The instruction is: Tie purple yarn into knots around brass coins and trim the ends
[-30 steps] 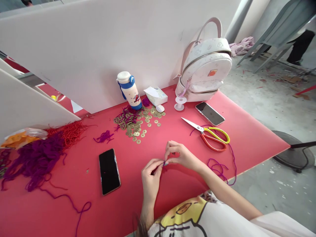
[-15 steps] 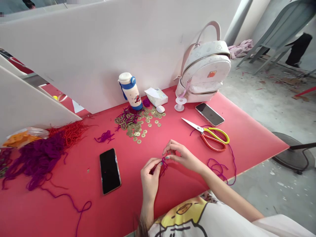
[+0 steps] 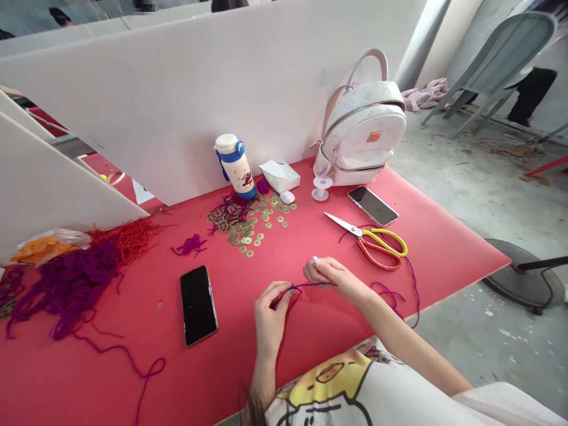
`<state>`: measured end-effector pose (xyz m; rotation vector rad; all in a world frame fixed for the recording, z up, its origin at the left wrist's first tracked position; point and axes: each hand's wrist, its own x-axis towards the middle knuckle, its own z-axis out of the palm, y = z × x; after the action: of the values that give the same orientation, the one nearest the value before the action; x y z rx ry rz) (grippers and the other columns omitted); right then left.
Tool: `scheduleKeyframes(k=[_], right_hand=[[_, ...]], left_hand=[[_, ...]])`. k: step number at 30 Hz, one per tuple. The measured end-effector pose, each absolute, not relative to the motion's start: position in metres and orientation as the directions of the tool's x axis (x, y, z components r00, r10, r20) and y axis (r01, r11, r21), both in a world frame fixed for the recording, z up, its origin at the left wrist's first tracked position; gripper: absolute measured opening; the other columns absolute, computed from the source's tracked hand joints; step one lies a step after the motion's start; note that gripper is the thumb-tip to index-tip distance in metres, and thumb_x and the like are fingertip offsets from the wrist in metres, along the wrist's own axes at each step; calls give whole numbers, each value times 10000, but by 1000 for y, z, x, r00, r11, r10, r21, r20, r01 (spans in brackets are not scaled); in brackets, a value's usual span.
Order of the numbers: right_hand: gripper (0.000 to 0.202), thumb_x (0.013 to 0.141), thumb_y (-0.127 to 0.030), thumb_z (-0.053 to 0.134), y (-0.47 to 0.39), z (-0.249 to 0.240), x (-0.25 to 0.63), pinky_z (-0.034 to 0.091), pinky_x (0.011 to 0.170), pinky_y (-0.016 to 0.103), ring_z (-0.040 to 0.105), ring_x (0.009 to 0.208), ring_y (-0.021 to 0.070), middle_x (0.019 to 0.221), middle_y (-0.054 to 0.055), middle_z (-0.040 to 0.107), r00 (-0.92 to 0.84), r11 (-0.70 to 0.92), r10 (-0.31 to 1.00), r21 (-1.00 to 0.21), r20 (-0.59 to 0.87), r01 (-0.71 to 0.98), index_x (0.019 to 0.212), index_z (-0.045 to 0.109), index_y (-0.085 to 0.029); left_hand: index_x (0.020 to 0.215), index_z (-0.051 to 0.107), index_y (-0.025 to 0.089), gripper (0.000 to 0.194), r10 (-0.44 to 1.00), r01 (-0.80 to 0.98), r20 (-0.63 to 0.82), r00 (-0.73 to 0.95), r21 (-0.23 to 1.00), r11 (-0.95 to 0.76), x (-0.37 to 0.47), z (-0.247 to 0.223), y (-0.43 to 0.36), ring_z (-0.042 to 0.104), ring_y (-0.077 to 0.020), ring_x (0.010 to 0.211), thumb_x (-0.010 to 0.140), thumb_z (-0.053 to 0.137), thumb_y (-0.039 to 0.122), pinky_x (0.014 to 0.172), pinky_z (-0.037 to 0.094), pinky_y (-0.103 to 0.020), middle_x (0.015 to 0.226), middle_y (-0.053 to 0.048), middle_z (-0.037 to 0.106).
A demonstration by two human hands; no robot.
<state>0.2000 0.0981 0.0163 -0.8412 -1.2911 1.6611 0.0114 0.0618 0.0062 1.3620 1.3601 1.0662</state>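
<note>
A purple cord (image 3: 310, 284) runs between my two hands, above the red table. My left hand (image 3: 271, 307) pinches it between thumb and fingers; a short loose end hangs beside the thumb. What else lies under those fingers is hidden. To the right, my right hand (image 3: 331, 276) is closed round the other end, with the cord stretched nearly straight. Scissors (image 3: 377, 244) with yellow and red handles lie beyond my right hand. Another length of purple cord (image 3: 390, 296) lies loosely near my right forearm.
A black phone (image 3: 199, 305) lies left of my hands. Holed brass coins (image 3: 242, 228) are scattered before a bottle (image 3: 236, 168). Purple yarn (image 3: 75, 287) is heaped at the left. A white backpack (image 3: 361, 139), spool (image 3: 322, 189) and second phone (image 3: 373, 205) stand or lie at the back right.
My right hand has moved away from the left, slightly to the right, and its fingers have closed. The cord between the hands has been drawn out straight. My left hand has hardly moved.
</note>
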Motion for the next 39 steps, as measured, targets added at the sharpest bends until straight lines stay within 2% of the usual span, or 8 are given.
scheduleKeyframes(k=[3,9,14,21,28,33,37,39], right_hand=[[543,1008,-591,380,98,19,202,324,608,307,358,585,147,627,-20,409,-241,-10,970,-985,32,-170,624,448,-213],[417,944,-555,570,80,24,200,434,772,344,525,819,207,852,58,554,-177,340,938,-895,299,291,754,716,-214],[279,898,-505,662,68,8,187,470,690,338,522,820,227,882,76,572,-159,297,955,-797,251,526,948,787,-261],[196,908,-340,693,66,-2,171,478,672,294,560,762,183,813,37,583,-204,239,964,-894,171,379,770,748,-212],[81,851,-156,740,63,-12,167,451,706,277,550,796,183,787,24,615,-366,283,926,-817,95,503,781,730,-194],[73,895,-233,702,66,-10,174,438,713,304,537,796,191,800,32,615,-374,247,925,-852,65,462,846,742,-197],[373,836,-463,748,70,-4,182,431,633,276,507,672,142,776,-7,564,-334,66,942,-988,16,138,1090,702,-194],[443,813,-530,744,71,0,183,398,562,252,461,597,112,734,-29,528,-343,-48,939,-997,-26,-55,1085,688,-184]], left_hand=[[773,777,177,117,1000,193,-27,8,981,25,13,6,62,687,-190,771,800,684,242,711,533,-245,817,-59,739],[773,778,172,130,998,153,-31,-57,987,40,11,4,62,668,-175,759,812,695,264,693,517,-232,800,-50,724],[780,782,166,165,994,45,-76,-77,996,80,10,1,62,677,-183,787,796,736,324,734,535,-240,790,-46,727],[788,785,161,179,992,-35,-101,-70,995,98,10,1,60,667,-172,751,783,757,338,680,530,-224,778,-47,724],[768,774,155,155,995,-28,-94,-29,995,93,9,-1,59,658,-162,709,753,771,309,652,535,-222,757,-46,718],[776,778,163,123,997,6,-71,-21,997,71,9,1,57,634,-147,656,754,763,283,613,527,-220,717,-28,701],[793,782,169,97,995,52,-96,-40,994,98,11,3,58,687,-175,715,748,742,245,675,553,-242,748,-38,734],[808,778,166,103,991,70,-127,-47,989,130,13,3,58,704,-186,733,739,738,232,692,559,-252,773,-50,758]])
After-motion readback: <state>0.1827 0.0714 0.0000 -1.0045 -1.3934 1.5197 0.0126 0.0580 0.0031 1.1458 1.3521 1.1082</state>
